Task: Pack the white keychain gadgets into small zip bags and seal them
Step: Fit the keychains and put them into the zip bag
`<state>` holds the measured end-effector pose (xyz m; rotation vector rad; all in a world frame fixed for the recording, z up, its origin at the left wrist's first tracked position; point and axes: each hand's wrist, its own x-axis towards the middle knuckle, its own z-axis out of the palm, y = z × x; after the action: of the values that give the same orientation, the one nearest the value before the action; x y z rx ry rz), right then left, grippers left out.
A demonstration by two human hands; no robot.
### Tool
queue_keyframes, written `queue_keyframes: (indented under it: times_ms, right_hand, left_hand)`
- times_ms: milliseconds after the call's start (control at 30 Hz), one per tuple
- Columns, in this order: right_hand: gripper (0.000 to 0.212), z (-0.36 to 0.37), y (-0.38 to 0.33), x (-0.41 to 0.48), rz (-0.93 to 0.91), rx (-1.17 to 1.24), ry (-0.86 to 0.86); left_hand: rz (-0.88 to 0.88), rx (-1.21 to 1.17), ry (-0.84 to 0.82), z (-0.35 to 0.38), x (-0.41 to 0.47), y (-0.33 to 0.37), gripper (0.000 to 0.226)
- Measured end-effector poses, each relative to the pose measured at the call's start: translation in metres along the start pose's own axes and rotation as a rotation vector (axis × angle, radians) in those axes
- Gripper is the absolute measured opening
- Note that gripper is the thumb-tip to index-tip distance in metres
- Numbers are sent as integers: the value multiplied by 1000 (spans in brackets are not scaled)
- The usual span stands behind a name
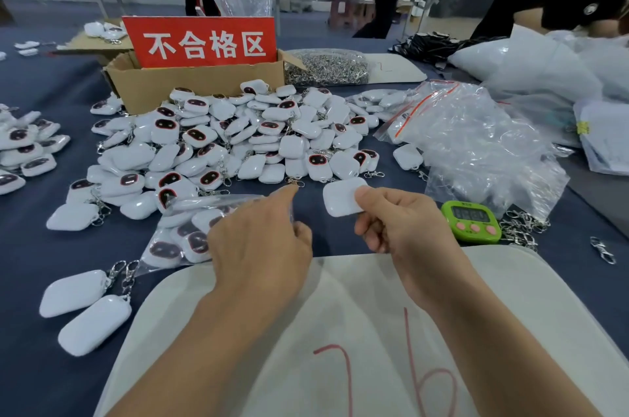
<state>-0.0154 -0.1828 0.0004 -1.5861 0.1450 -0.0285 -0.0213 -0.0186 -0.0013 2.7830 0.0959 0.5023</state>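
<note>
A dark blue surface (pixel 51 263) fills the view, with a white board (pixel 510 297) marked in red at its near edge. Beyond the board lies a wide pile of white keychain gadgets (pixel 238 137), some showing dark faces, and to the right of the pile is a heap of clear zip bags (pixel 476 144). A cardboard box (pixel 190 83) with a red sign (pixel 204 42) stands behind the pile.

The left hand (pixel 262 246) hovers over a clear bag of gadgets (pixel 177 239). Its index finger is stretched forward and the other fingers (pixel 303 232) are curled; whether they hold a bag I cannot tell. The right hand (pixel 401 232) pinches one gadget (pixel 340 202), plain white side up, between thumb and curled fingers above the surface just past the board. A green timer (pixel 471 221) sits beside it.
</note>
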Motion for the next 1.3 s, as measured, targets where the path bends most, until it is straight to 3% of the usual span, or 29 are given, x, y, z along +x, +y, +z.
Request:
queue_keyframes:
  times_ms: [233, 367, 500, 567, 633, 700, 767, 900, 1000, 1133, 1300]
  right_hand:
    - [22, 17, 13, 6, -95, -88, 76]
    - [13, 46, 17, 11, -191, -218, -3]
    - [28, 66, 11, 14, -335, -413, -253]
    - [39, 64, 7, 18, -316, -386, -381]
    - [42, 54, 4, 27, -252, -167, -222]
    - [38, 38, 5, 40, -233, -104, 118]
    - [43, 28, 11, 53, -228, -284, 255]
    - [60, 40, 26, 76, -371, -889, 20]
    - [58, 52, 31, 83, -453, -1178, -67]
    - [34, 45, 29, 73, -428, -1015, 16]
    - [53, 34, 24, 55, -251, -869, 55]
  left_hand:
    - [36, -264, 48, -4, 0, -4, 59]
    - [97, -402, 72, -8, -2, -4, 62]
    - [132, -477, 180, -8, -1, -5, 62]
    - [138, -518, 264, -9, -1, -8, 60]
    - [128, -565, 354, -10, 1, -12, 57]
    - [98, -590, 455, -11, 4, -16, 50]
    - [82, -606, 555, -12, 7, -19, 44]
    - [153, -604, 648, -12, 9, -21, 39]
    - [213, -558, 443, -4, 6, -19, 40]
    - [198, -387, 13, 10, 3, -11, 47]
    - [255, -122, -181, 15, 0, -10, 20]
